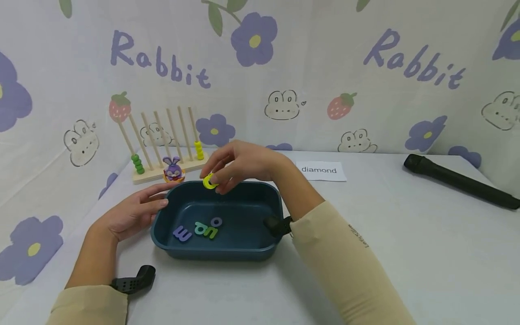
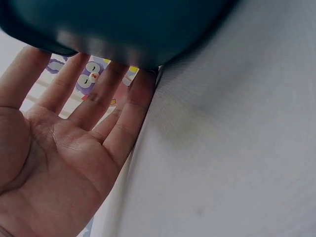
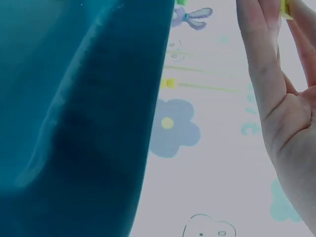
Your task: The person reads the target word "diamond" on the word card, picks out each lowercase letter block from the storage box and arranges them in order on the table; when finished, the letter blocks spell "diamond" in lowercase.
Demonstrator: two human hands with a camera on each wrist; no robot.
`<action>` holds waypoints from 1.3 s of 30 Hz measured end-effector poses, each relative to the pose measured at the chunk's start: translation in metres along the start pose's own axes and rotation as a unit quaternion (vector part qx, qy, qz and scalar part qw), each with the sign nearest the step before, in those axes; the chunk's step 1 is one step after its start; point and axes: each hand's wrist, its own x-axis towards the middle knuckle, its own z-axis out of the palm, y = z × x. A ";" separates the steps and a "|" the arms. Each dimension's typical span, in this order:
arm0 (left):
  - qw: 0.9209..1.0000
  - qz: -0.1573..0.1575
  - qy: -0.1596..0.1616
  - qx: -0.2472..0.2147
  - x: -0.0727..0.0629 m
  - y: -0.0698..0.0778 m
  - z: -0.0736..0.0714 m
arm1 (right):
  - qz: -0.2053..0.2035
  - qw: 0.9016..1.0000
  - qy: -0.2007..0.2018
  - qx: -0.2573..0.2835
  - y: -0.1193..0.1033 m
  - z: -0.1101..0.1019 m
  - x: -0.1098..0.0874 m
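Observation:
A yellow letter piece (image 1: 208, 182) with a rounded outline is pinched between the thumb and fingers of my right hand (image 1: 243, 166), above the back rim of a dark blue basin (image 1: 243, 254). Which letter it is, I cannot tell. On the basin's floor lie a purple m or w (image 1: 182, 234), a teal letter (image 1: 200, 228), a green n or u (image 1: 211, 233) and a purple o (image 1: 216, 221). My left hand (image 1: 132, 212) touches the basin's left side; in the left wrist view its fingers (image 2: 126, 126) stretch up to the basin wall.
Behind the basin, a wooden peg rack (image 1: 152, 175) bears green and yellow beads, with a purple rabbit figure (image 1: 173, 171) before it. A card reading "diamond" (image 1: 321, 171) lies at the back. A black microphone (image 1: 459, 180) lies to the right on the white table (image 1: 386, 243).

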 end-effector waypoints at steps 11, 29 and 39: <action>1.000 0.002 0.000 0.001 -0.001 -0.002 0.000 | 0.007 0.999 0.035 0.028 0.011 -0.007 -0.024; 0.999 0.011 -0.015 -0.026 -0.002 -0.004 -0.002 | 0.004 0.989 0.146 -0.034 0.021 -0.025 -0.062; 1.000 0.002 -0.001 -0.018 0.000 -0.001 0.001 | 0.024 0.978 0.173 -0.110 0.031 -0.026 -0.085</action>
